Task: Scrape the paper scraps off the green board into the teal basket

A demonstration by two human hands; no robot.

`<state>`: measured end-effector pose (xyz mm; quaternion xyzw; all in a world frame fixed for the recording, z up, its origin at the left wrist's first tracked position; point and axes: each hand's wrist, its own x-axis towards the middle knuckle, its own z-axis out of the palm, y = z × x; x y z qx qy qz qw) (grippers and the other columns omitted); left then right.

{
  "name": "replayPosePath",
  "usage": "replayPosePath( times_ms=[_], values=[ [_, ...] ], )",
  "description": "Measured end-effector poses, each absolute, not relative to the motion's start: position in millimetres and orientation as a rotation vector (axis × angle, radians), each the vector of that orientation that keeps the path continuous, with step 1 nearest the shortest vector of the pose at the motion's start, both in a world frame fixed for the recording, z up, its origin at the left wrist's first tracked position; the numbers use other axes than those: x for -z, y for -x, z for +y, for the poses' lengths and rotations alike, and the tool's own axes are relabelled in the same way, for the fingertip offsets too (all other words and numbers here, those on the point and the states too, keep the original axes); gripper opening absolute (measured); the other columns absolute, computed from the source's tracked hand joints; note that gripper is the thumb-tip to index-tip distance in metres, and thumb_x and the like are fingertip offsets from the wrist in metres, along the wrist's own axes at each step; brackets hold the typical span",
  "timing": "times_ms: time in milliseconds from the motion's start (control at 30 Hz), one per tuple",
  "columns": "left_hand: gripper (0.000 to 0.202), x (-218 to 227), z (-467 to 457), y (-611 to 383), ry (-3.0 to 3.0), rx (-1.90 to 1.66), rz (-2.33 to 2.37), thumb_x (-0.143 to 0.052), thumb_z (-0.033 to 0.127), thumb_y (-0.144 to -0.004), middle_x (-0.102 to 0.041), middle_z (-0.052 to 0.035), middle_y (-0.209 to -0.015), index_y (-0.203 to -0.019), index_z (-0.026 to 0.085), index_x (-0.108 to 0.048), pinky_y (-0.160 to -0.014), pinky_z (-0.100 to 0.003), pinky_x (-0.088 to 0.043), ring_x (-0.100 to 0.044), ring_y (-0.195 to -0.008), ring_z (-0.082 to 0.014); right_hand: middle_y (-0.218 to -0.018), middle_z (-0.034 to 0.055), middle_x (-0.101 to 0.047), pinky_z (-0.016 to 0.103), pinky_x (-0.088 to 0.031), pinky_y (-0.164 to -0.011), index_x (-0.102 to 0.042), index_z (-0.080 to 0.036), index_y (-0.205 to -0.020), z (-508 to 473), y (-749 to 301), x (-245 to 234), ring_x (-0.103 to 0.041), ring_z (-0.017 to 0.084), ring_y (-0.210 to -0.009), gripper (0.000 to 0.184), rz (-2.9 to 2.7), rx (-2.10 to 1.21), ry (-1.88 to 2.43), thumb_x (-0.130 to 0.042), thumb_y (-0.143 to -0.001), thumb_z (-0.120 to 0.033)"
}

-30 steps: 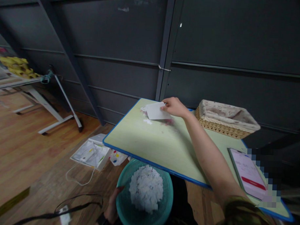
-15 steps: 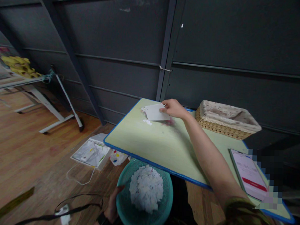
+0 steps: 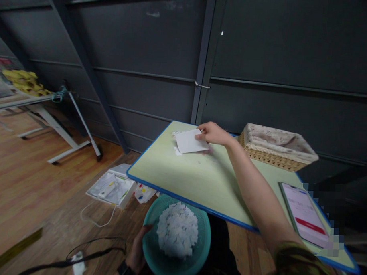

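My right hand [image 3: 213, 133] reaches over the pale green, blue-edged table [image 3: 158, 164] and pinches a white card [image 3: 191, 141] by its right end. The card is low over the tabletop, and small white paper scraps [image 3: 177, 151] show at its left edge. Some pinkish bits lie by its right lower corner. Below the table's front edge, my left hand [image 3: 137, 248] grips the left rim of a teal plastic basket [image 3: 205, 242]. A heap of torn white paper pieces [image 3: 178, 229] sits inside the basket.
A wicker basket with a cloth lining [image 3: 276, 146] stands at the table's back right. Near the right edge lies a phone [image 3: 302, 216] with its screen lit. On the floor at left are an open white box [image 3: 111, 187], a power strip [image 3: 78, 264] and dark cables.
The white card has come slightly toward me and tilted, now covering more of the scraps and pinkish bits. My left hand and the teal basket stay nearly where they were.
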<state>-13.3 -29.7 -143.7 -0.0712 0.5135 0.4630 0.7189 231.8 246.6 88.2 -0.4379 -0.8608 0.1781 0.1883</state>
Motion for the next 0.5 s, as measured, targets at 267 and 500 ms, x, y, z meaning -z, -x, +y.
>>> replayPosePath(
  times_ms=[267, 500],
  values=[
    [0.017, 101, -14, 30, -0.045, -1.126, 1.261, -0.063, 0.021, -0.079, -0.081, -0.0088, -0.072, -0.092, 0.013, -0.071, -0.082, -0.044, -0.059, -0.076, -0.08, -0.0319, -0.071, 0.0042, -0.062, 0.025, -0.032, -0.06, -0.069, -0.01, -0.079, 252, -229, -80, -0.05, 0.014, -0.065, 0.02, -2.332, -0.393, 1.254, -0.056, -0.072, -0.024],
    [0.03, 70, -12, 36, -0.054, -1.115, 1.281, -0.066, 0.015, -0.076, -0.082, -0.0119, -0.086, -0.105, 0.011, -0.071, -0.079, -0.042, -0.06, -0.075, -0.091, -0.0335, -0.07, 0.0034, -0.063, 0.024, -0.031, -0.058, -0.07, -0.01, -0.081, 249, -224, -79, -0.051, 0.014, -0.064, 0.021, -2.401, -0.429, 1.205, -0.057, -0.075, -0.024]
  ],
)
